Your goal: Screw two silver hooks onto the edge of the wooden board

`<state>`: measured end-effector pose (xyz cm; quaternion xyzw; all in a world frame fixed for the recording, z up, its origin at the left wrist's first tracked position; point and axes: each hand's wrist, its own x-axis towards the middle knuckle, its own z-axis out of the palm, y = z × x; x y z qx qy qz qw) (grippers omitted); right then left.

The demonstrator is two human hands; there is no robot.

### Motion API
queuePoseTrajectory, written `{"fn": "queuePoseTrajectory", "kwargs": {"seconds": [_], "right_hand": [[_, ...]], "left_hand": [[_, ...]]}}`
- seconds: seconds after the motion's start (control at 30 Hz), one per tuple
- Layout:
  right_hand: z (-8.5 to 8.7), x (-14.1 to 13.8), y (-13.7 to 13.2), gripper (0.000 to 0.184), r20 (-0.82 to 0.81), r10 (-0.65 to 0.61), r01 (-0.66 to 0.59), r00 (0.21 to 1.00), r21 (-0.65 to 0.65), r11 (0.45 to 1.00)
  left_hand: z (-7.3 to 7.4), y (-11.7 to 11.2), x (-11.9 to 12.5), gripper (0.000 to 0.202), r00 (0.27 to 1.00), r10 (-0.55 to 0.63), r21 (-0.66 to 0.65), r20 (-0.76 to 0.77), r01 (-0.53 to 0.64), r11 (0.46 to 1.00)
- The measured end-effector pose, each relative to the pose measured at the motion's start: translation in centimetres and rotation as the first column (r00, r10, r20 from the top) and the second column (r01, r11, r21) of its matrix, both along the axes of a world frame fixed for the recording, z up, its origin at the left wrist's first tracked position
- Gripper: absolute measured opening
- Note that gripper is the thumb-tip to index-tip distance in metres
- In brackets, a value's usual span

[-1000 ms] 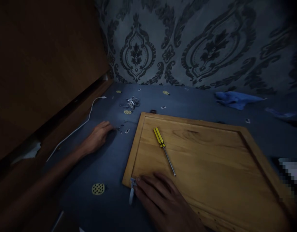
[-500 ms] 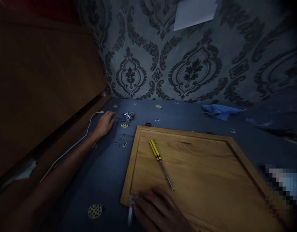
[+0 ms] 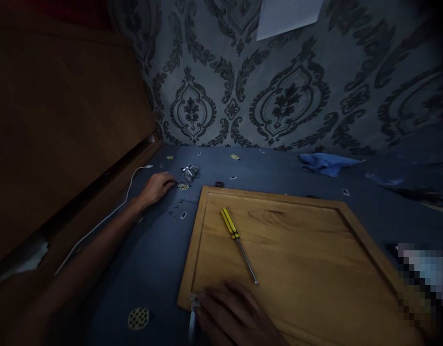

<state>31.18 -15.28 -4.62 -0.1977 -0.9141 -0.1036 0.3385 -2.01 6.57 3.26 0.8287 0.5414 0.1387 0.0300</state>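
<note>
Grey wallpaper (image 3: 192, 108) with dark, ornate medallions covers the wall behind a blue surface (image 3: 272, 170). A white sheet (image 3: 289, 18) hangs on the wall at the top; any writing on it cannot be made out. Yellow pineapple shapes and small white-edged rectangles are printed across the surface; the marks inside those rectangles are too small to read. At the far right, a blocky, pixelated patch hides an object and any label it may carry.

Across the centre and right lies a wooden panel (image 3: 279, 250) with a raised border. On it, set at a slant, rests a screwdriver (image 3: 239, 246) with a yellow and black handle, its tip pointing toward the near edge. A metal fitting (image 3: 191, 317) sits at the panel's near left corner, partly jutting past the edge. The person's right hand (image 3: 238, 312) lies over that corner, fingers close together and touching the fitting; whether they grip it cannot be told.

The left hand (image 3: 157, 187) reaches far forward, fingers drawn narrow, just beside a small heap of metal hardware (image 3: 190, 172). Whether it holds anything is unclear. Loose screws (image 3: 180, 200) are scattered between this hand and the panel.

A brown wooden cabinet (image 3: 63, 110) closes off the left side, with a white cable (image 3: 148, 166) running along its base. Crumpled blue material (image 3: 326, 163) lies beyond the panel, near the wall.
</note>
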Motion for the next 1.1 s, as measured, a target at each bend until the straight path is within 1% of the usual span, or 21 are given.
{"fn": "queuePoseTrajectory", "kwargs": {"seconds": [0.1,0.17,0.27,0.4,0.53,0.63,0.73,0.87,1.0,1.1], "right_hand": [[1.1,-0.3,0.1,0.028,-0.096,0.008,-0.010,0.995,-0.013,1.000],[1.4,-0.3,0.0,0.029,-0.137,0.009,-0.014,0.991,-0.033,0.999],[0.9,-0.2,-0.2,0.030,-0.110,0.008,-0.013,0.994,-0.050,0.999],[0.3,-0.1,-0.4,0.030,-0.054,0.011,-0.014,0.998,-0.054,0.998],[0.7,-0.1,-0.3,0.029,-0.110,0.011,-0.017,0.994,-0.055,0.998],[0.7,-0.1,-0.3,0.029,-0.093,0.008,-0.013,0.996,-0.055,0.998],[0.5,-0.1,-0.3,0.029,-0.062,0.001,-0.004,0.998,-0.055,0.998],[1.1,-0.3,-0.2,0.028,-0.125,-0.001,-0.008,0.992,-0.067,0.998],[2.0,-0.6,-0.1,0.031,-0.155,-0.001,-0.011,0.988,-0.077,0.997],[2.0,-0.6,-0.1,0.031,-0.154,0.003,-0.016,0.988,-0.080,0.997]], "left_hand": [[0.2,-0.7,0.5,0.030,0.999,-0.047,-0.015,0.013,0.048,0.999],[0.5,-1.1,0.8,0.028,0.997,-0.072,-0.023,0.024,0.072,0.997],[1.0,-1.4,0.9,0.027,0.996,-0.085,-0.027,0.039,0.086,0.996],[1.4,-1.1,0.7,0.027,0.997,-0.067,-0.016,0.046,0.067,0.998],[1.2,-0.6,0.5,0.029,0.997,-0.053,-0.010,0.053,0.054,0.999],[1.2,-0.7,0.5,0.028,0.995,-0.057,-0.004,0.078,0.057,0.998],[1.7,-1.3,0.5,0.026,0.990,-0.061,0.027,0.125,0.059,0.998],[2.4,-2.4,0.8,0.015,0.981,-0.063,0.067,0.186,0.051,0.996],[2.1,-2.6,0.8,0.016,0.974,-0.034,0.063,0.223,0.020,0.998],[1.3,-2.3,0.7,0.025,0.974,-0.004,0.027,0.228,-0.002,1.000]]}}
